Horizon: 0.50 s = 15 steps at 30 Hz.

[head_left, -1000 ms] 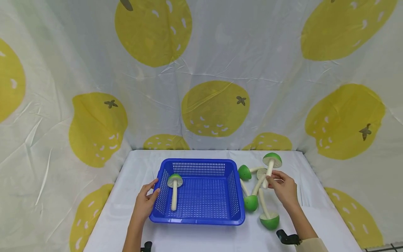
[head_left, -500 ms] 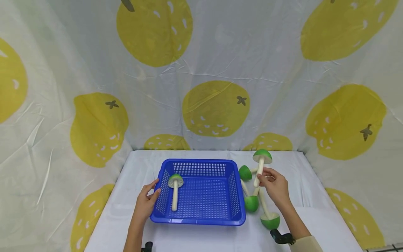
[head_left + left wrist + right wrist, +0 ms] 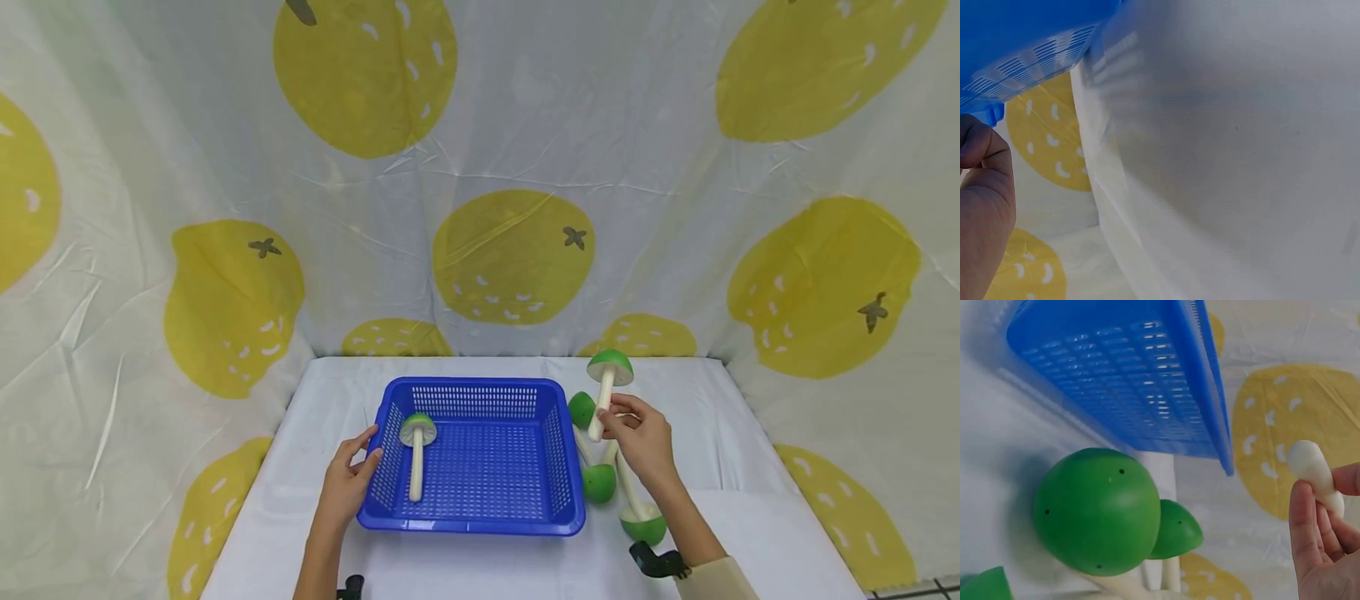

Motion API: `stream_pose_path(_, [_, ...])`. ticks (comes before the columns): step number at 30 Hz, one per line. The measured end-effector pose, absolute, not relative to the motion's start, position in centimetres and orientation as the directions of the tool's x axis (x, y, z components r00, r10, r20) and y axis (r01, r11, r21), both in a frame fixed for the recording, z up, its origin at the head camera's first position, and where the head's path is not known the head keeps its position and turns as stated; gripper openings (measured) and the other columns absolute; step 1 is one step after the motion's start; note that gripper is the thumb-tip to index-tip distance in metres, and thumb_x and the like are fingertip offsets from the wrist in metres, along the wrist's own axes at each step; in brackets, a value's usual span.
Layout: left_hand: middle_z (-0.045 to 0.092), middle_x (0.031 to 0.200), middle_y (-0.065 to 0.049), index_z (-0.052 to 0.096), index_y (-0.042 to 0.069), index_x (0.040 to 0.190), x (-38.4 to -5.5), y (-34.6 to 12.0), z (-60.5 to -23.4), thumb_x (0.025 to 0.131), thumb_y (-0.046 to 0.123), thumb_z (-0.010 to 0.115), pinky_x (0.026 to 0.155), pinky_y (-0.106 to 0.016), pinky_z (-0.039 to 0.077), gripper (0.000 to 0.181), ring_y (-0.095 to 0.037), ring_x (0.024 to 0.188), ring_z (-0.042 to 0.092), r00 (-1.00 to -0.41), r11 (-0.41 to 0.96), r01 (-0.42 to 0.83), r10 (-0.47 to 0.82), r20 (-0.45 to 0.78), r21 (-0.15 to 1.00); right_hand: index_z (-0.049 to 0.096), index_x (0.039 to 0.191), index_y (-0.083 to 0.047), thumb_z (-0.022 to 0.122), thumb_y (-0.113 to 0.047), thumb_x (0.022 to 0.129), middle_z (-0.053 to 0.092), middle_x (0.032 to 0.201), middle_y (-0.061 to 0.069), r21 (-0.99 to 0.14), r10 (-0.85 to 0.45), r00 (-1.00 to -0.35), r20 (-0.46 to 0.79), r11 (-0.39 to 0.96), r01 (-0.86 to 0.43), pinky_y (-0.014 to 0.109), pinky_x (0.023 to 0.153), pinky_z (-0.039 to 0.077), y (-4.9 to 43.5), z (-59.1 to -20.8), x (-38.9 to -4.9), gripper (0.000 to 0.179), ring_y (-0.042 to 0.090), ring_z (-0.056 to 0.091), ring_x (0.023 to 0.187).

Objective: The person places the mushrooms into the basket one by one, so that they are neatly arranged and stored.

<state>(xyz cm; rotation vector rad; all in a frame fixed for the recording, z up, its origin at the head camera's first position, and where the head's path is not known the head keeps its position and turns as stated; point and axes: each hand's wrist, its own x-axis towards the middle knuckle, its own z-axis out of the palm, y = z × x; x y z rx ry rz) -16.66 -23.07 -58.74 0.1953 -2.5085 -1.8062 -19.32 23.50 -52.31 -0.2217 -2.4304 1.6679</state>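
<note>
A blue plastic basket [image 3: 480,528] with slotted walls sits on the white-covered table. My left hand [image 3: 347,483] holds its left rim, thumb and fingers at the edge. One toy mushroom [image 3: 416,467], with a green cap and white stem, lies inside at the left. My right hand [image 3: 643,437] pinches the stem of another toy mushroom [image 3: 609,368] between thumb and fingers, its cap upward, just right of the basket. In the right wrist view only the stem's end [image 3: 1311,465] shows at the fingertips.
Several more green-capped mushrooms lie along the basket's right side, among them a near one [image 3: 642,527], a middle one [image 3: 598,483] and a far one [image 3: 582,410]. A lemon-print curtain [image 3: 517,258] surrounds the table.
My right hand has carried the pinched mushroom leftward and slightly up, from over the other mushrooms toward the basket's right rim. My left hand and the basket have stayed in place.
</note>
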Motion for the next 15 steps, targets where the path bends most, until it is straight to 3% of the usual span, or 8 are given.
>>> stream_pose_path(6, [0.049,0.127,-0.016,0.051,0.015,0.152,-16.5,-23.2,-58.9,0.104,0.023,0.063,0.074,-0.04,0.065,0.05,-0.039,0.099,0.074,-0.992,0.319,-0.067,-0.121,-0.029,0.945,0.066,0.13,-0.002,0.074,-0.02,0.096,0.066,0.107,0.015,-0.937,0.205,-0.977,0.06,0.348,0.015,0.029,0.07,0.064,22.5,-51.9,-19.4,0.04,0.005,0.073,0.075])
stream_pose_path(11, [0.05,0.126,-0.015,0.053,0.019,0.151,-16.6,-23.2,-58.9,0.104,0.022,0.063,0.074,-0.04,0.065,0.049,-0.04,0.1,0.074,-0.991,0.311,-0.071,-0.131,-0.031,0.948,0.067,0.128,-0.001,0.076,-0.018,0.094,0.066,0.107,0.017,-0.944,0.171,-0.983,0.068,0.329,-0.008,0.034,0.071,0.064,21.4,-51.9,-19.5,0.038,0.006,0.072,0.077])
stream_pose_path(15, [0.05,0.126,-0.015,0.054,0.02,0.151,-16.7,-23.1,-58.9,0.104,0.022,0.064,0.074,-0.04,0.065,0.048,-0.04,0.1,0.074,-0.99,0.313,-0.073,-0.134,-0.032,0.947,0.068,0.126,-0.001,0.077,-0.017,0.094,0.066,0.106,0.019,-0.946,0.157,-0.983,0.091,0.322,-0.036,0.03,0.068,0.064,20.7,-51.9,-19.5,0.037,0.007,0.071,0.077])
